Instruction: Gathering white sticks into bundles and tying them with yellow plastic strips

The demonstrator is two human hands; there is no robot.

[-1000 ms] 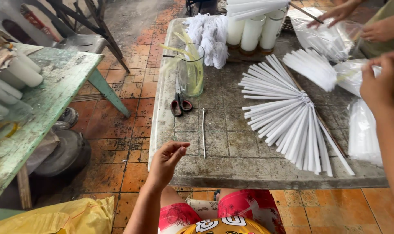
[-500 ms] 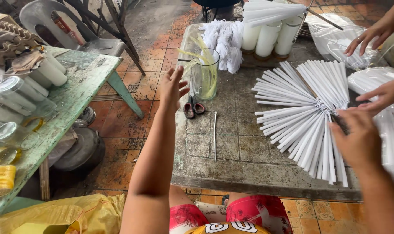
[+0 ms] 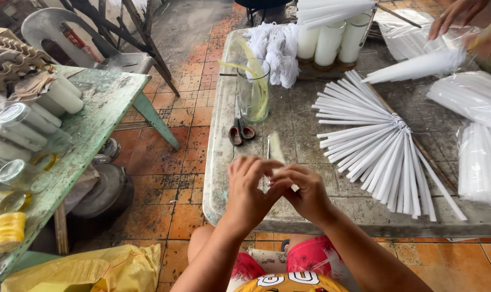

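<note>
Leaf strip (image 3: 276, 147), pale yellow-green, was pinched between both hands just above near edge of the concrete table (image 3: 224, 178), sticking up and away, blurred. Left hand (image 3: 248, 186) and right hand (image 3: 310, 192) met at its lower end, fingers closed tight on it, prob. for a firm, close grip. Glass jar (image 3: 253, 89) w/ more strips stood within reach beyond, scissors (image 3: 240, 130) beside it. White cones (image 3: 380, 146) lay fanned out to the right, tips together. Another person's hands (image 3: 456, 16) were at far right corner.
</note>
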